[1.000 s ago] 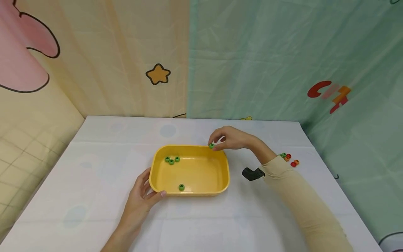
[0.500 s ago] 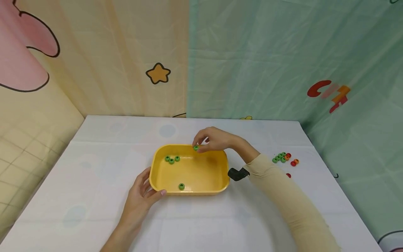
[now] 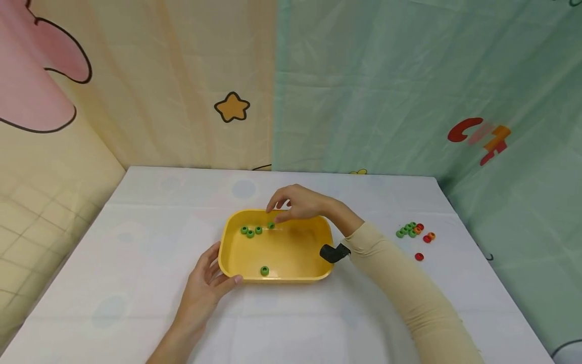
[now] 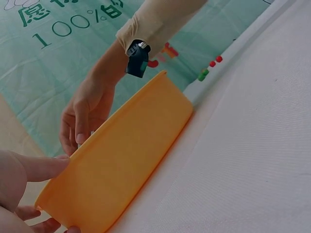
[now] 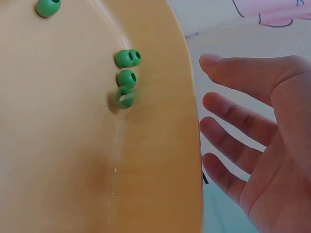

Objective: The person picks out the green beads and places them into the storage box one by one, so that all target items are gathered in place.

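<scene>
Head view: yellow tray point(image 3: 291, 258) lies flat on the white surface point(image 3: 113, 283), long axis running left-right, short ends to the sides. Five green beads inside: three bunched point(image 3: 250, 234) by the tray's far-left corner, a fourth bead point(image 3: 271, 225) just right of them by the far wall, blurred in the right wrist view, one single bead point(image 3: 264, 271) near the tray's near wall. Right wrist view shows holes of the bunched ones facing the tray's far wall. Left hand point(image 3: 202, 288) grips the tray's near-left corner, thumb over rim. Right hand point(image 3: 297, 202) over tray's far rim, thumb and fingers spread. Well right of tray: green point(image 3: 400, 234), red point(image 3: 419, 257) and orange beads point(image 3: 432, 235), loose.
</scene>
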A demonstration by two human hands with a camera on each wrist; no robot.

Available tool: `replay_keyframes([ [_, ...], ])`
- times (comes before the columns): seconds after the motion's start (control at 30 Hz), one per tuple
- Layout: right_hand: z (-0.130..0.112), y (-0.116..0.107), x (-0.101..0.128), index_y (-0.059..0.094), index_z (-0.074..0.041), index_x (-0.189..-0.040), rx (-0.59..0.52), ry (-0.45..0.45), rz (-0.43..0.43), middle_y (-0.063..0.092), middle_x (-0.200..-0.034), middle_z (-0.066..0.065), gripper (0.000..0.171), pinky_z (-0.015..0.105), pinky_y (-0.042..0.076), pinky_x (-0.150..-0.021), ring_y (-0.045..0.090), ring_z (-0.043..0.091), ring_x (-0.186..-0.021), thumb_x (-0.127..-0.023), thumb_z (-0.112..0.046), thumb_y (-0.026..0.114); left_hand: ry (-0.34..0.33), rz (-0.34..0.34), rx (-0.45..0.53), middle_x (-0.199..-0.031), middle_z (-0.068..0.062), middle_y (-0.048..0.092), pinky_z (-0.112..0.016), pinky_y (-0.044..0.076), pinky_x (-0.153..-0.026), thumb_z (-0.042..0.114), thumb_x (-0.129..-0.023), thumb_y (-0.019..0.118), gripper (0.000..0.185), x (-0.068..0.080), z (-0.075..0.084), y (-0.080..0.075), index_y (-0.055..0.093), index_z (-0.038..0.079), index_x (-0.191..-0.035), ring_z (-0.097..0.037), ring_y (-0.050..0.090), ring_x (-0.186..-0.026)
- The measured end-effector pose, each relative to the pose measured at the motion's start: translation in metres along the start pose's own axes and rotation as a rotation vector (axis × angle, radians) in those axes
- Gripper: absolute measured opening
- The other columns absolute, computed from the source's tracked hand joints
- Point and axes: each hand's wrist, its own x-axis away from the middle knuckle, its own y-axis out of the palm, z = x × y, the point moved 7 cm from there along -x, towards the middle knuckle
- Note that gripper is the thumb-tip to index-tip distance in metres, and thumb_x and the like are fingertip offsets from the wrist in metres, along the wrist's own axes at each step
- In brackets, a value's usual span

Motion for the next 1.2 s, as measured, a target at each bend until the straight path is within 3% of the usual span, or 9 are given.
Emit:
replay_keyframes([
  [0.5, 0.018, -0.011, 0.025, 0.076, -0.010, -0.119, -0.047, 0.083, 0.064, 0.069, -0.122, 0.004, 0.026, 0.045, 0.054, -0.102, 0.064, 0.024, -0.113, -0.095, -0.019, 0.078, -0.004, 0.023, 0.009, -0.164, -0.007, 0.028, -0.022, 0.052, -0.099, -0.003, -0.086, 0.082, 0.093, 0.003, -0.002, -0.001, 0.029, 0.013, -0.161, -0.031, 0.045, -0.138],
  [0.8, 0.036, -0.024, 0.054, 0.073, -0.004, -0.122, -0.107, 0.143, 0.106, 0.068, -0.126, 0.012, 0.031, 0.048, 0.052, -0.105, 0.062, 0.030, -0.117, -0.095, -0.019, 0.078, -0.001, 0.031, 0.005, -0.164, -0.007, 0.028, -0.021, 0.050, -0.101, -0.003, -0.086, 0.082, 0.093, 0.002, -0.002, -0.003, 0.029, 0.013, -0.161, -0.029, 0.043, -0.139],
  [0.97, 0.048, -0.030, 0.074, 0.073, -0.004, -0.122, -0.108, 0.197, 0.125, 0.068, -0.126, 0.012, 0.032, 0.049, 0.051, -0.105, 0.062, 0.027, -0.116, -0.095, -0.019, 0.079, 0.000, 0.028, 0.003, -0.163, -0.007, 0.029, -0.021, 0.051, -0.100, -0.003, -0.086, 0.082, 0.093, 0.001, -0.002, -0.002, 0.029, 0.013, -0.161, -0.030, 0.044, -0.139],
  [1.2, 0.068, -0.037, 0.106, 0.074, -0.010, -0.121, -0.123, 0.258, 0.171, 0.067, -0.127, 0.013, 0.028, 0.052, 0.051, -0.106, 0.060, 0.037, -0.120, -0.095, -0.017, 0.078, 0.019, 0.019, 0.011, -0.161, -0.007, 0.031, -0.023, 0.052, -0.100, -0.003, -0.086, 0.082, 0.091, 0.000, -0.003, -0.001, 0.031, 0.012, -0.160, -0.031, 0.047, -0.136],
])
